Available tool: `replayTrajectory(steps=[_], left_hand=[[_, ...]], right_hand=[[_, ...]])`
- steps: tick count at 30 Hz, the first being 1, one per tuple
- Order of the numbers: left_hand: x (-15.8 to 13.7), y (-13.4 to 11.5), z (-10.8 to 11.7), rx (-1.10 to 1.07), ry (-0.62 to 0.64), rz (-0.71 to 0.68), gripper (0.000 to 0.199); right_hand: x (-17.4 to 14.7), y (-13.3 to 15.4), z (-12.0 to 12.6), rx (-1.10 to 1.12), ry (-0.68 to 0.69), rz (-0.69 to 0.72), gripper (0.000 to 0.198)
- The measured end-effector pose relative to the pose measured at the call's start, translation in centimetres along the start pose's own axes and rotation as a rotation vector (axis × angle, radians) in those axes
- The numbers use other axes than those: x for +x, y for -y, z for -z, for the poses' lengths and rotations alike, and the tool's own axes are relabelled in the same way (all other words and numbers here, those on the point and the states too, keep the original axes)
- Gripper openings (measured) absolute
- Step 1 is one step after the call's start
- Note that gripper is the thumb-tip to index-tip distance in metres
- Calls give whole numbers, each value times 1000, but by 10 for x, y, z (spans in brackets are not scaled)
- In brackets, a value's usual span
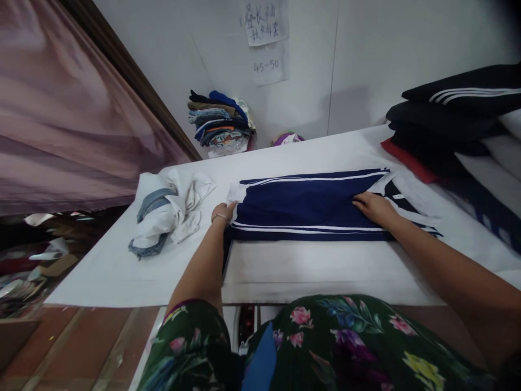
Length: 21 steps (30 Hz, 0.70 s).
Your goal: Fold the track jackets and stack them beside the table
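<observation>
A navy striped jacket [301,203] lies lengthwise on the white-covered table, its long edges folded in so that white stripes run along both sides. At its left end my left hand [223,213], with a bracelet at the wrist, is closed on the edge of the cloth. Toward the right end my right hand [373,207] has its fingers bent together on the navy fabric, gripping it. Beyond that hand, white and dark cloth with a small pale label [398,196] shows. A dark strip of cloth hangs below my left hand.
To the left lies a crumpled white and denim garment [163,212]. Folded clothes [222,122] are stacked at the back by the wall. A larger pile of dark clothes [443,119] stands at the right. A pink curtain [77,103] hangs at the left.
</observation>
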<state>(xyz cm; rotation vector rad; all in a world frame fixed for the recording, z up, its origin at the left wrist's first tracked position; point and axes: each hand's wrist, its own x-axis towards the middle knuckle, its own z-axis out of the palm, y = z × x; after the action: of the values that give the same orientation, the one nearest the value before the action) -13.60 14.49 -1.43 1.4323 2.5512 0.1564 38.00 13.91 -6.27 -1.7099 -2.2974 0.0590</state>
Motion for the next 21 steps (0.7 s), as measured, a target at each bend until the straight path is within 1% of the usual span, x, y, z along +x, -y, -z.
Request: replayTrajectory(steps=[1,3,5,6,7,9,11,12,14,16,18,20,21], left_hand=[[-2,0,3,-5,-24,-4,56],[-11,-4,6,0,-138,-53,52],[-22,-8,2,16,-277,-187,50],[-28,-11,-2,31,-308,-270,50],[-33,-13,-6,52,-298,-342,50],[-40,-16,-17,100,-209,-419,51],[-42,-18,-23,133,-117,-404,54],[-42,-19,-24,136,-94,-381,53],[-42,-23,-21,131,-104,-348,51],[-43,-30,-17,139,-155,-373,47],[-44,-38,-15,176,-196,-477,47],[-44,-46,-17,226,-177,-595,54],[-43,-49,-20,244,-150,-627,58]], right_hand=[[-2,2,3,-6,-9,-2,38],[-6,6,7,-5,-77,28,40],[-13,11,6,19,-158,127,41],[-16,12,3,32,-180,192,42],[-18,13,-1,43,-185,252,42],[-22,12,-8,54,-165,326,42],[-23,9,-13,56,-166,340,40],[-23,8,-14,60,-177,339,39],[-21,8,-12,81,-214,334,36],[-18,15,-7,120,-243,335,35],[-15,26,-3,154,-229,363,35],[-12,41,-2,165,-161,417,39],[-10,48,-3,157,-111,437,42]])
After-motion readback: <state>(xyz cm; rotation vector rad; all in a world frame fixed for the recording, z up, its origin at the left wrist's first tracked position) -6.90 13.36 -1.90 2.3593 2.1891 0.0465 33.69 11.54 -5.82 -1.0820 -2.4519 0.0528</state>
